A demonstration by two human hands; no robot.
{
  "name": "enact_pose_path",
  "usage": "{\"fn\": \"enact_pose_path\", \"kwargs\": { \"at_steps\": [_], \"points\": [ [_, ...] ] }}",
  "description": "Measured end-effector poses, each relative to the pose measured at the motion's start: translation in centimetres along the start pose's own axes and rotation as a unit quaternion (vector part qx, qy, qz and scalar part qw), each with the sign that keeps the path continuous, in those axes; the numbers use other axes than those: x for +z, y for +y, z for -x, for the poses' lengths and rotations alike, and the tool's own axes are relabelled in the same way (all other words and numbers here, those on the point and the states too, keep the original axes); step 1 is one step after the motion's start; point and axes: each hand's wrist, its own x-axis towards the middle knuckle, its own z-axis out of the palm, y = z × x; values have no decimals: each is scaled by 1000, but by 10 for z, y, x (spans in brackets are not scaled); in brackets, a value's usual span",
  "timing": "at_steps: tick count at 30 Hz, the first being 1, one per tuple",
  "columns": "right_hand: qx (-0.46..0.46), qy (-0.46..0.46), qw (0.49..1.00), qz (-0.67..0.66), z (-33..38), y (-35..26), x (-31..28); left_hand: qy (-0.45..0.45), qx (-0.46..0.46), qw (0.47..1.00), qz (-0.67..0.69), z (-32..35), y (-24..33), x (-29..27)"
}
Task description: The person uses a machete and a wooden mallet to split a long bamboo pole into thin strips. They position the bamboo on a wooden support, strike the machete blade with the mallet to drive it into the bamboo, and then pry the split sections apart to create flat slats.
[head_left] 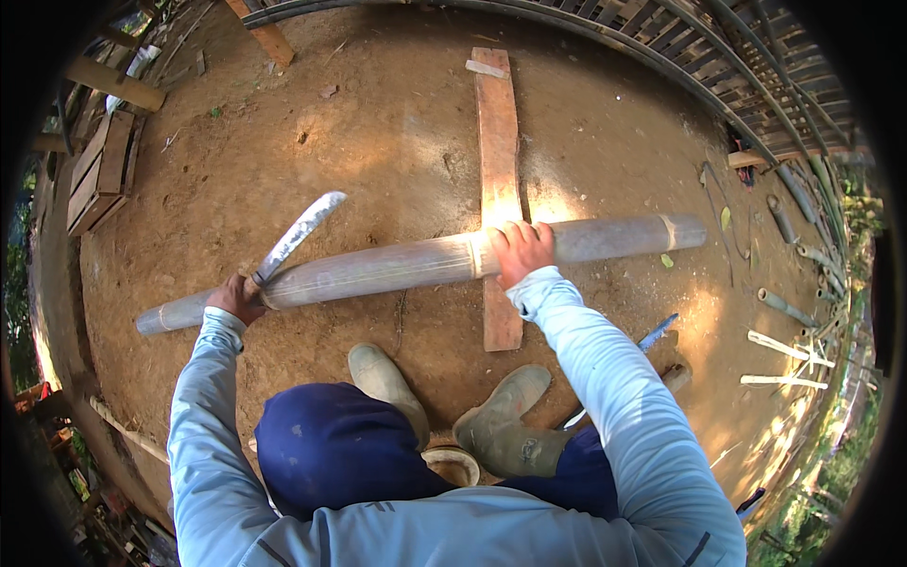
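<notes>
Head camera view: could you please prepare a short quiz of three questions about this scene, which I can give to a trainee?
1. True or false: the bamboo pole crosses over the wooden plank.
2. Which hand holds the machete?
3. Fill in the blank: the right hand rests on the ____.

Key:
1. True.
2. The left hand.
3. Bamboo pole.
</notes>
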Motion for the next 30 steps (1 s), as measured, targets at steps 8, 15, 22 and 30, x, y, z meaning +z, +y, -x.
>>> {"fn": "enact_pose_path", "kwargs": {
  "at_steps": [8,15,22,30],
  "points": [
    [97,-13,993,-63,8,-98,42,68,-44,975,205,13,95,-2],
    [49,-46,985,-158,65,-78,35,-30,28,988,148,28,136,42],
    [203,-104,967,-114,137,-17,5,-54,58,993,90,46,140,43],
    [369,-153,882,-252,190,-2,2,-12,80,994,76,48,134,52]
  ]
}}
